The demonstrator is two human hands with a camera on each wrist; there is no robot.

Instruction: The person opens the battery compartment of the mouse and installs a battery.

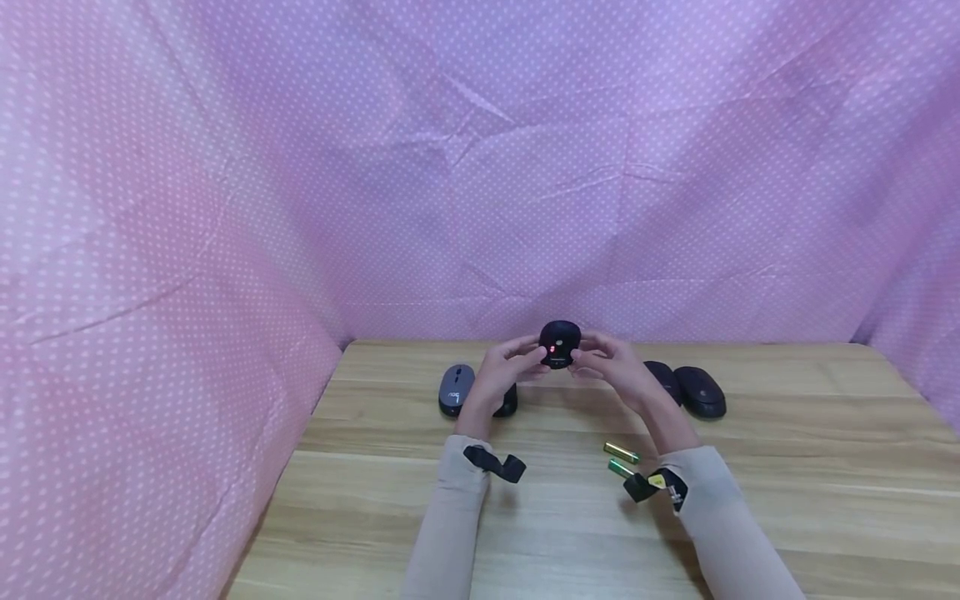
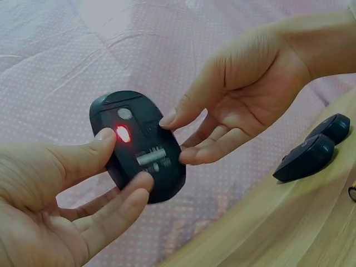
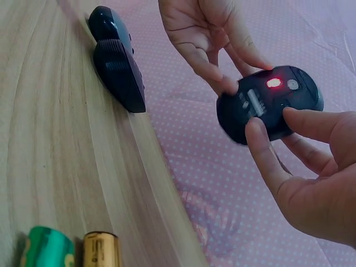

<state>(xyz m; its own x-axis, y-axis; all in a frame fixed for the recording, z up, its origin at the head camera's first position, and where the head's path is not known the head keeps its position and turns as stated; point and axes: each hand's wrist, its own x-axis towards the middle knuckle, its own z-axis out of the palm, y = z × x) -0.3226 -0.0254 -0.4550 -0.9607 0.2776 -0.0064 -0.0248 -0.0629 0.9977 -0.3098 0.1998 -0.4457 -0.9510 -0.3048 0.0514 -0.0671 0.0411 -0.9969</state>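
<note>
A black computer mouse [image 1: 561, 333] is held up above the far part of the table, its underside facing me. Red light [image 2: 123, 134] glows from the sensor opening, and beside it sits a small pale round spot. My left hand [image 1: 501, 372] pinches one side of the mouse between thumb and fingers. On the opposite side, thumb and fingers of my right hand [image 1: 619, 372] grip its edge. In the right wrist view, a printed white label [image 3: 256, 102] shows on the mouse's underside. The top of the mouse faces away, hidden.
A grey-topped mouse [image 1: 456, 388] and a partly hidden black mouse [image 1: 509, 403] lie by my left forearm. Two dark mice, one of them fully visible [image 1: 701, 392], lie beyond my right wrist. Two batteries, one gold [image 1: 621, 452], one green [image 1: 621, 468], lie near my right sleeve. Pink dotted cloth [image 1: 525, 208] hangs behind.
</note>
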